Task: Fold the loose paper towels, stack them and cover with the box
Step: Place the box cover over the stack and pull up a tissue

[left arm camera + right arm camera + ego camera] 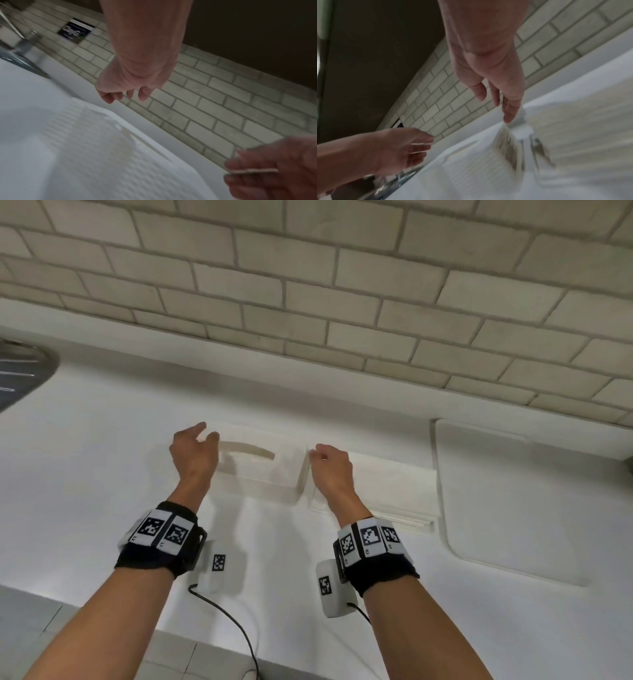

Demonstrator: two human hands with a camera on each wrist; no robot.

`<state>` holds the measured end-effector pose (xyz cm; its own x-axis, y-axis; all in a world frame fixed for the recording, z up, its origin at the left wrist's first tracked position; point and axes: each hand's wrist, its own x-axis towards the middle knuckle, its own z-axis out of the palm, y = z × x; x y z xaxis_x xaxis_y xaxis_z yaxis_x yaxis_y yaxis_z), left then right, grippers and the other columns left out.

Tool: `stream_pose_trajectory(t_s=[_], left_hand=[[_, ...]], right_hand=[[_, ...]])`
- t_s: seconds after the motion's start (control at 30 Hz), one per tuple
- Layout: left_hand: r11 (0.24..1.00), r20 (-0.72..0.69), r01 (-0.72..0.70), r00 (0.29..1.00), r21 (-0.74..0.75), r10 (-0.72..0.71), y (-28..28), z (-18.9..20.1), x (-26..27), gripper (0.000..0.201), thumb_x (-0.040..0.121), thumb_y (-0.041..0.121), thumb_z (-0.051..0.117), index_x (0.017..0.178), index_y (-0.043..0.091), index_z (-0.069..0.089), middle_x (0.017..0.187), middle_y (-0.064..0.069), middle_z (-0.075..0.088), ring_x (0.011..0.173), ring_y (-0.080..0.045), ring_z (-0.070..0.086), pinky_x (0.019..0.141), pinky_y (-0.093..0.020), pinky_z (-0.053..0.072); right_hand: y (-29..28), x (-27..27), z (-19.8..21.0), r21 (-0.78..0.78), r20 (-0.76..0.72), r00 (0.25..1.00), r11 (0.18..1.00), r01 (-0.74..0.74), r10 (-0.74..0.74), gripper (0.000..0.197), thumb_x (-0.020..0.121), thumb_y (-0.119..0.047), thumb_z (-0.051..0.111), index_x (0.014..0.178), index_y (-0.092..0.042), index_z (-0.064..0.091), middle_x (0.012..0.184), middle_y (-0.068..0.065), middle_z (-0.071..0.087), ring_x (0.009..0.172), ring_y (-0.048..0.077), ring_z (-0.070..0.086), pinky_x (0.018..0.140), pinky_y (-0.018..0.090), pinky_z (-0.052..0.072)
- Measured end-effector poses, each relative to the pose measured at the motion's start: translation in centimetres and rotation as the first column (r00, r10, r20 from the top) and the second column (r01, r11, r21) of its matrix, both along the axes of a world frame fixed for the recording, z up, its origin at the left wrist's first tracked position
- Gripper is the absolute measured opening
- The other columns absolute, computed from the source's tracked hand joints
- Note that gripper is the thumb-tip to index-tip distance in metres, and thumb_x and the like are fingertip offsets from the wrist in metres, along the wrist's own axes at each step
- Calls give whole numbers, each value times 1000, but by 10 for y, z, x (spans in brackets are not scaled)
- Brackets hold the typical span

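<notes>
A white box point(274, 470) with an oval slot in its top stands on the white counter point(102, 474); it is blurred in the wrist views point(102, 148) point(471, 169). Directly to its right lies a low stack of folded paper towels point(394, 491) point(582, 128). My left hand point(197, 445) point(123, 93) hovers over the box's left end with loosely curled fingers and holds nothing. My right hand point(327, 462) point(496, 97) is at the box's upper right corner. Its fingertips point(510, 117) touch that corner, and the thumb stands apart from them.
A steel sink point(20, 371) lies at the far left, with a tap point(25, 43) behind it. A white rounded board point(513, 491) lies right of the stack. The tiled wall point(308, 285) runs close behind the box. Cables hang past the counter's front edge point(205, 535).
</notes>
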<state>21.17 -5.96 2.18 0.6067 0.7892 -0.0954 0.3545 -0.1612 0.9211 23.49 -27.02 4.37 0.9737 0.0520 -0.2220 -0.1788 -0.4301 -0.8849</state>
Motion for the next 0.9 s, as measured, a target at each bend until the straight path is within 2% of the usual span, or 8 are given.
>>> stream_pose_trajectory(t_s=[0.1,0.23,0.3,0.37,0.5,0.6,0.73,0.9], left_hand=[[996,-87,-85,992,33,87,39,-17,-7,51,89,22,61,137,8,52,147,-14,45,136,-31,40,108,-38,37],[995,-198,-77,978,-59,64,66,-35,-12,57,89,29,60,141,8,47,150,-12,38,138,-32,37,109,-44,38],[990,-230,-38,973,-135,6,70,-42,-14,37,90,31,58,116,6,62,126,-11,56,121,-32,50,97,-38,42],[977,-215,-38,977,-209,-8,70,-44,-19,27,90,33,56,86,6,59,94,-10,57,94,-28,53,81,-36,41],[966,-113,-60,993,-251,32,69,-36,-25,34,86,35,55,97,3,55,100,-11,54,87,-26,51,74,-34,41],[928,26,-4,1000,-372,15,57,-11,-20,56,78,41,58,120,4,55,116,-10,59,96,-26,58,81,-38,53],[893,150,156,983,-423,-101,3,28,1,69,63,46,63,122,10,56,123,-9,62,101,-24,61,93,-42,51],[856,156,383,924,-346,-350,-112,47,16,66,67,51,63,123,16,56,125,-4,60,112,-25,59,89,-35,49]], right_hand=[[27,3,-18,-81,-146,989,996,-43,31,43,99,-27,43,134,-3,50,135,15,55,122,33,54,103,42,46],[43,10,-39,-82,-227,973,997,6,-25,41,97,-26,43,128,-2,55,123,13,63,111,32,61,98,43,50],[48,11,-45,-85,-226,974,996,11,-30,40,98,-26,42,130,-5,54,125,12,63,111,31,60,97,42,50],[55,9,-47,-79,-212,977,997,-8,-9,42,98,-29,41,135,-11,50,132,11,60,116,31,58,100,43,48],[63,2,-33,58,-133,990,997,56,-48,52,98,-33,40,148,-22,33,149,9,37,130,28,43,107,38,36],[50,2,0,163,20,996,983,87,-92,50,101,-32,39,149,-23,31,150,4,28,117,13,40,98,25,30],[-9,3,43,268,180,919,916,297,-351,46,99,-32,47,142,-16,41,145,2,40,128,15,44,98,21,31],[-122,-7,42,315,131,775,768,558,-618,39,95,-32,50,129,-17,58,122,-3,62,114,18,59,101,35,47]])
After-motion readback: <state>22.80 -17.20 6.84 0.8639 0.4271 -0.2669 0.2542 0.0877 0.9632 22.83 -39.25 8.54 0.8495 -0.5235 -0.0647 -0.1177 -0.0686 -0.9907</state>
